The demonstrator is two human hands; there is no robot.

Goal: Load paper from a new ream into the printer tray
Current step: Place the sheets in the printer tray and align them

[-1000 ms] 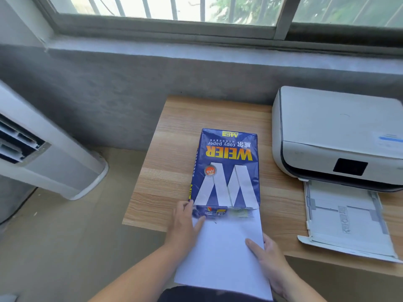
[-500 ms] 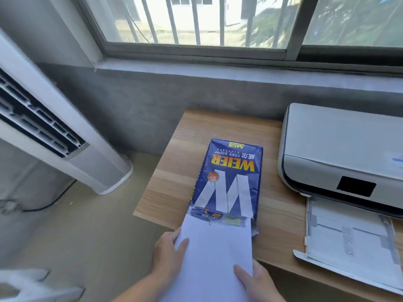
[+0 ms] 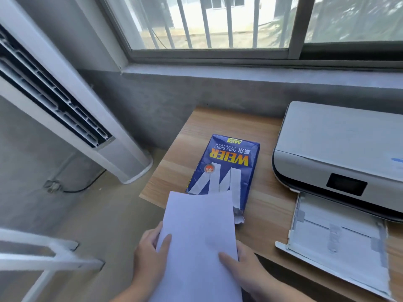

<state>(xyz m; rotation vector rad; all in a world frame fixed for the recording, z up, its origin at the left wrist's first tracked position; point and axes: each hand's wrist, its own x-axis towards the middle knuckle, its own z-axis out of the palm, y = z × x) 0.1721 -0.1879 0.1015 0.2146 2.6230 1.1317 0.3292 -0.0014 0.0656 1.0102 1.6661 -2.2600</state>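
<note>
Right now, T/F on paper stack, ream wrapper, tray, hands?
1. Both hands, left and right, hold the white paper stack. True.
2. The blue ream wrapper sits on top of the printer. False: it lies on the wooden table, left of the printer.
3. The printer tray is pulled out. True.
4. The stack already lies in the tray. False: it is held left of the tray, in front of the wrapper.

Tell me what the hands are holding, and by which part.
A stack of white paper, gripped at its near end: left hand on the left edge, right hand on the right edge.
</note>
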